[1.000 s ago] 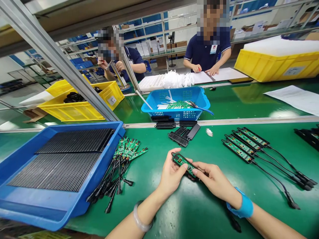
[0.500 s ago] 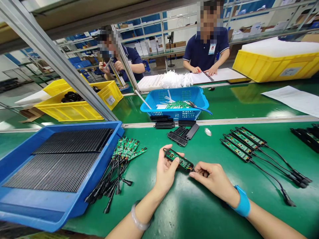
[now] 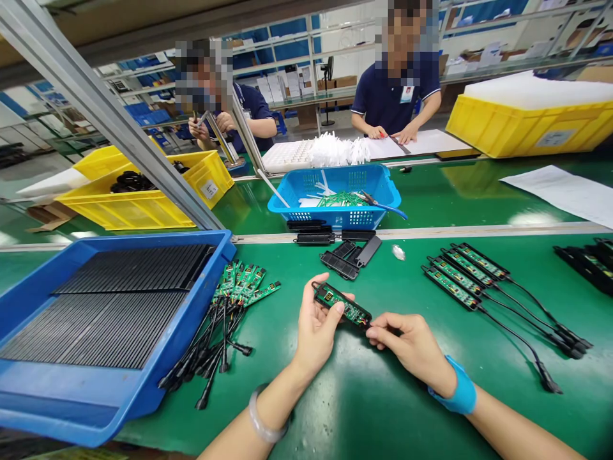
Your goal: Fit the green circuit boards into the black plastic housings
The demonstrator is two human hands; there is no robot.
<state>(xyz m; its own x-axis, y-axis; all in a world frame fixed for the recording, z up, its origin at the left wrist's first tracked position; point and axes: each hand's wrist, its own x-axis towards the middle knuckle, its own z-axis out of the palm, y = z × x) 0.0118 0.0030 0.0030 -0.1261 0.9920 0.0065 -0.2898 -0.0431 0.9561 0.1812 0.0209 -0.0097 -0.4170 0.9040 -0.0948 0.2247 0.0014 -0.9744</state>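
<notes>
My left hand (image 3: 318, 322) is closed around a narrow black plastic case, its thumb pressing on the green circuit board (image 3: 352, 311) lying inside. A small digit display sits near the board's upper left end, and coloured wires show at its lower right end. At that end my right hand (image 3: 402, 338) pinches the cable where it leaves the case; the fingers hide most of the cable. Left of my hands lies a pile of loose circuit boards (image 3: 244, 284) with black cables (image 3: 211, 348). On the right, several cases with boards fitted (image 3: 450, 287) lie side by side, cables trailing toward me.
A blue tray (image 3: 62, 390) of black slatted parts stands at left. Beyond my hands are empty black cases (image 3: 340, 263) and a blue basket (image 3: 330, 220) with cutters. Yellow bins (image 3: 536, 124) stand farther off. Two people work across the bench; a metal post (image 3: 124, 128) slants at left.
My right fingers have shifted slightly at the cable end of the case. My left hand keeps the same grip. The whole view has moved slightly.
</notes>
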